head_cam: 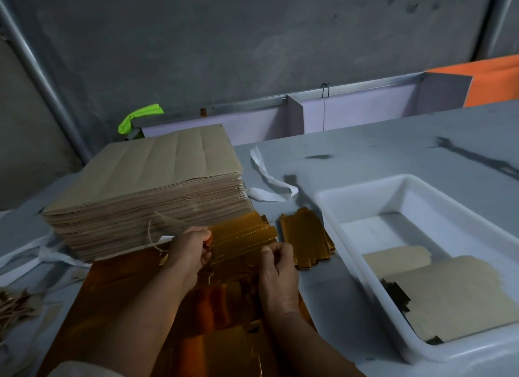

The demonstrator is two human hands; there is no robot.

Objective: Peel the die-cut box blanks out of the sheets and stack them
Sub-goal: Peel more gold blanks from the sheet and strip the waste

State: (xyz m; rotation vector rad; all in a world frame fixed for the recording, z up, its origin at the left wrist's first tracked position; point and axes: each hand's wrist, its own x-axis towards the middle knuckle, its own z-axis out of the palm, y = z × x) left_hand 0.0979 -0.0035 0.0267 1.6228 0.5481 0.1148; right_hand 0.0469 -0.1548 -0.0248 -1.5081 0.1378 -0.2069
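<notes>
**Free the gold blank evenly, then stack it square**

Your left hand [191, 249] and right hand [278, 267] both grip the gold blank [243, 240], one at each end, fingers [270, 250] curled over its near edge. The blank is raised off the gold sheet [132, 306], which lies on the bench [365, 157] below your fingers and nearer to you. I cannot tell whether any nick is holding it to the sheet. Pull evenly from both ends and keep the blank flat, so that no panel creases along its perforated lines. The stack of peeled blanks [306, 242] sits just right of your right fingers, so lay this one square on top. The pile of brown sheets [146, 185] stands just beyond your left fingers.
</notes>
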